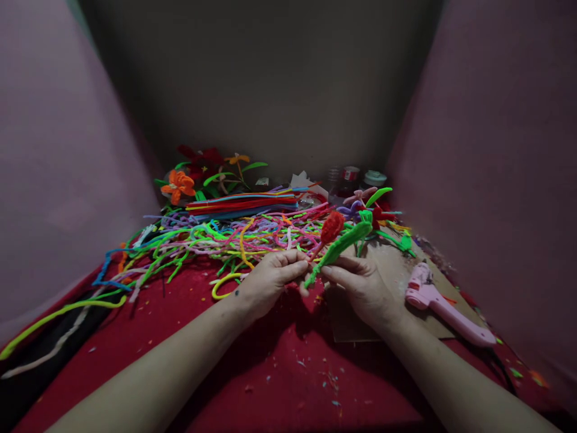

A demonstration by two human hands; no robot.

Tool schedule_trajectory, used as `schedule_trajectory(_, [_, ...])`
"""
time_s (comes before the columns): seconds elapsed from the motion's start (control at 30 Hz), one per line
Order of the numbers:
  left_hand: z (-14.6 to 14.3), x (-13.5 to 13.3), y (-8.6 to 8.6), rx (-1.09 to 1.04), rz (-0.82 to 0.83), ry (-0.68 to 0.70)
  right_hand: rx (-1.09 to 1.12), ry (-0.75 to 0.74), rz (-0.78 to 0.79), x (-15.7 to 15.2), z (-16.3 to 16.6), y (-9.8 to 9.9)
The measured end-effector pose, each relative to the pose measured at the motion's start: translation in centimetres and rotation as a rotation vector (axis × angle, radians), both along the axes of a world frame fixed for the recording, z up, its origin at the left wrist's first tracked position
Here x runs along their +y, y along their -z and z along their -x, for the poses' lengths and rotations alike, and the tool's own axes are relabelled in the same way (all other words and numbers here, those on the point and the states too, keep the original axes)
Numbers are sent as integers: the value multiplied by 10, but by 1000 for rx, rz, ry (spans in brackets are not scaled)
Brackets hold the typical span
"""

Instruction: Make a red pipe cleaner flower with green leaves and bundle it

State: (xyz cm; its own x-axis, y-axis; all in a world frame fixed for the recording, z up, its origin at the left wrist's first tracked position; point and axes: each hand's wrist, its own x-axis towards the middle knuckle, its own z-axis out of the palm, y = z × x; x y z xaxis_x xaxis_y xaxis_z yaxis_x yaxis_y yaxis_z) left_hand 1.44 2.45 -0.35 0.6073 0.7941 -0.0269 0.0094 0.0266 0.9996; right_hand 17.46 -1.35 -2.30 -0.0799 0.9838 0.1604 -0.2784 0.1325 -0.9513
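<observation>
My left hand (274, 278) pinches the thin stem of a red pipe-cleaner flower bud (332, 227), which tilts up to the right. Between thumb and fingers of my right hand (360, 282) is a green pipe-cleaner leaf (346, 243), its long blade pointing up and right. The leaf's twisted lower end hangs in the gap between both hands, close to the red bud's stem. Whether leaf and stem touch, I cannot tell. Both hands are closed, held above the red cloth (279, 373).
Loose coloured pipe cleaners (216, 240) lie tangled behind my hands, with a straight bundle (243, 204) beyond. An orange flower (179, 186) stands back left. To the right, a pink glue gun (446, 307) rests on a brown board (383, 325). Jars (375, 178) stand at the back.
</observation>
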Motion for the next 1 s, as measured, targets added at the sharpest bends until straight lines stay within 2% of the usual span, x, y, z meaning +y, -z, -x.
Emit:
schedule_trajectory(0.07, [0,-2,-1,90,-135,-63,16,-6,14,1,-1,1])
schedule_trajectory(0.2, [0,-9,2,302,-564,-237,24,13,34,0,-2,2])
schedule_trajectory(0.3, [-1,-13,4,348,-657,-283,27,-17,36,-2,-2,1])
schedule_trajectory(0.53, [-5,-9,5,180,-372,-283,-63,-74,10,-5,-1,-2])
schedule_trajectory(0.77, [-6,-7,-5,-160,182,-145,-63,-53,21,-2,-5,-2])
schedule_trajectory(0.9, [-1,-5,-8,-208,322,-41,-27,-43,8,-1,-7,-2])
schedule_trajectory(1.0, [3,-2,-7,-242,359,-45,-12,-24,-10,-1,-8,-4])
